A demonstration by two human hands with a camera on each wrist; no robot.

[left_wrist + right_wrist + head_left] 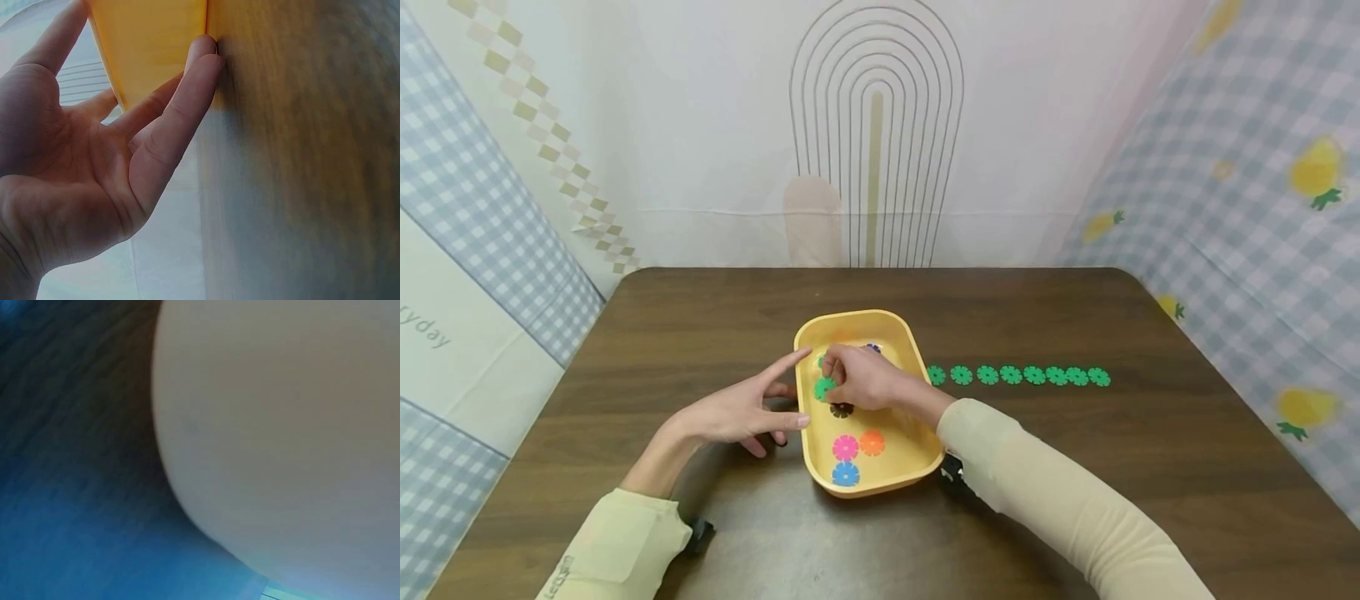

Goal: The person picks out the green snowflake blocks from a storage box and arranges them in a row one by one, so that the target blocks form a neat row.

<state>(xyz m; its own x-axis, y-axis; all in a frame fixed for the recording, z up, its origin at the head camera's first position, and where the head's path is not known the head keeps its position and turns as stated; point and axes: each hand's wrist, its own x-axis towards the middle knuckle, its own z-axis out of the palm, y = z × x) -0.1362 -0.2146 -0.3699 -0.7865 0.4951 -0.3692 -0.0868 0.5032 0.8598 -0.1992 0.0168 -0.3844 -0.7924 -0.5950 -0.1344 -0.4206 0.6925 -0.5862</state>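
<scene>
A yellow plastic bin point(898, 477) sits on the table, holding several notched flower-shaped discs. My right hand point(867, 377) reaches inside it with curled fingers, pinching a green notched disc point(825, 388) between thumb and fingertips. Beside that hand are a dark brown disc point(842, 410) and a partly hidden dark blue disc point(872, 347). Pink point(845, 447), orange point(872, 442) and blue point(846, 474) discs lie toward the near end. My left hand point(741, 410) is spread against the bin's left side, its thumb and index finger at the rim. In the left wrist view, extended fingers meet the yellow wall.
To the bin's right, a row of several green discs point(1011, 375) runs along the brown wooden table point(1037, 325). Patterned cloth point(715, 125) hangs behind and at both sides. A blurred, pale rounded surface point(281, 437) fills most of the right wrist view.
</scene>
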